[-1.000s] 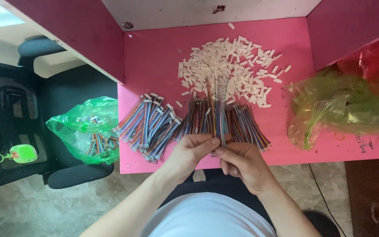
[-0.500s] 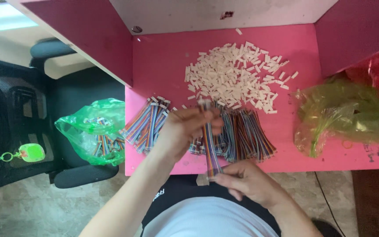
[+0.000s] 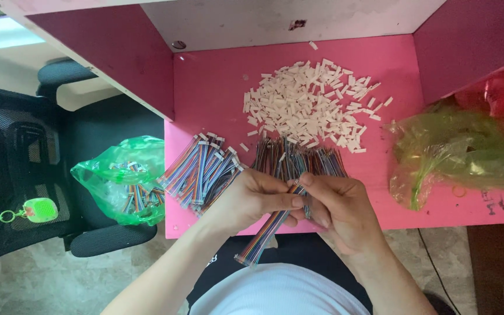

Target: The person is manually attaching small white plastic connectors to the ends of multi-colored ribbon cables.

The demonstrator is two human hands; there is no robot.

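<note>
I'm pinching a rainbow ribbon cable (image 3: pixel 266 230) with left hand (image 3: pixel 252 198) grip closed | right hand (image 3: pixel 336 204) fingertips closed on its top end for fitting | white connector housings (image 3: pixel 310 105) piled at 12 o'clock within reach.

Pink-topped work desk (image 3: pixel 217 87) at frame centre, enclosed by dark magenta side partitions (image 3: pixel 112 44) at upper left and upper right, with a scuffed off-white back panel (image 3: pixel 263 20) along the top edge. Black mesh-backed office chair with padded armrests (image 3: pixel 36 169) at left, standing on a mottled grey-beige stone floor (image 3: pixel 42 286) that runs across the bottom of the frame. Bright daylight falls on a pale surface (image 3: pixel 7 38) in the upper left corner; a thin black cable (image 3: pixel 433 262) trails over the floor at lower right.
</note>
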